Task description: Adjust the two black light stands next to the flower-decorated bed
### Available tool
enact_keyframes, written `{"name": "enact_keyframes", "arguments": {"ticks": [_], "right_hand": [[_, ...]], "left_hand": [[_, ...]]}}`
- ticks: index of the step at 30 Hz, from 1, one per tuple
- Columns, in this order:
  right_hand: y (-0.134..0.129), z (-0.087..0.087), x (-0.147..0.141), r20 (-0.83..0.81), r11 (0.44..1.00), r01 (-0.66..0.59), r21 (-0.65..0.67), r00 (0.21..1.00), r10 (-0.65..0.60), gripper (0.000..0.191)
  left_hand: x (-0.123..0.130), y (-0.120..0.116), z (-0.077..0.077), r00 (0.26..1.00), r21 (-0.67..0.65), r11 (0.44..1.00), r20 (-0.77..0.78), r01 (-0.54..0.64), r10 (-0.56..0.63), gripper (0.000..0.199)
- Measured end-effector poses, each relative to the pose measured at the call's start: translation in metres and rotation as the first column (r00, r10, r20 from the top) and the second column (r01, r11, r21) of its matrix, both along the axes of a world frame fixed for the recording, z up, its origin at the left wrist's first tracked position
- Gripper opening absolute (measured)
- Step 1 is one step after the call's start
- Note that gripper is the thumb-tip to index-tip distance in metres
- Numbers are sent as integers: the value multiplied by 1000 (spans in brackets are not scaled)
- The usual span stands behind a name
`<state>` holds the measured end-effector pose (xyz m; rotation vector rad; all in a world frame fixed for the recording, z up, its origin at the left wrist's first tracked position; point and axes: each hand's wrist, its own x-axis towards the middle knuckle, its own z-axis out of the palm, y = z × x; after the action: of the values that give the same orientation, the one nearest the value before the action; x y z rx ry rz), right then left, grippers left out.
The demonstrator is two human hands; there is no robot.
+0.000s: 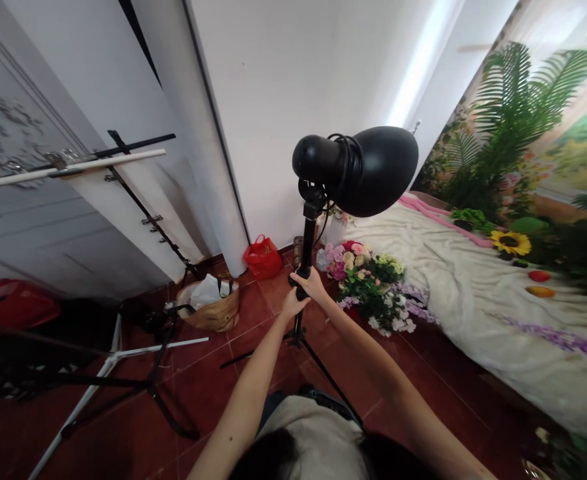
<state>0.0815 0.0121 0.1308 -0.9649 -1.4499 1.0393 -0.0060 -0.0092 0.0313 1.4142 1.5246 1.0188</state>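
Observation:
In front of me stands a black studio light (pixel 381 170) with its cable coiled around the neck of the lamp head. It sits on top of a black light stand (pixel 309 243), whose tripod legs spread on the floor below. My left hand (pixel 293 303) is closed around the pole, lower down. Just above it my right hand (pixel 314 283) grips the same pole near a clamp knob. The fingertips of both hands are partly hidden behind the pole.
Artificial flowers (pixel 358 263) lie right of the stand, beside a platform draped in cream cloth (pixel 453 280). A red bag (pixel 263 258) and a woven basket (pixel 213 310) are left. Other stand legs (pixel 111 360) spread over the tiled floor. A backdrop frame (pixel 138 150) rises at left.

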Motion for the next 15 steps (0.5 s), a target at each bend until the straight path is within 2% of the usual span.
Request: {"name": "enact_keyframes", "arguments": {"ticks": [6, 10, 15], "right_hand": [[4, -4, 3, 13, 999, -51, -1, 999, 51, 36], [7, -9, 6, 62, 996, -91, 4, 994, 91, 34], [7, -10, 16, 159, 994, -97, 47, 983, 88, 32]], "left_hand": [[7, -2, 3, 996, -32, 996, -22, -82, 82, 40], [11, 0, 7, 981, -85, 987, -150, -137, 123, 33], [11, -1, 11, 942, -97, 986, -319, -136, 99, 39]]}}
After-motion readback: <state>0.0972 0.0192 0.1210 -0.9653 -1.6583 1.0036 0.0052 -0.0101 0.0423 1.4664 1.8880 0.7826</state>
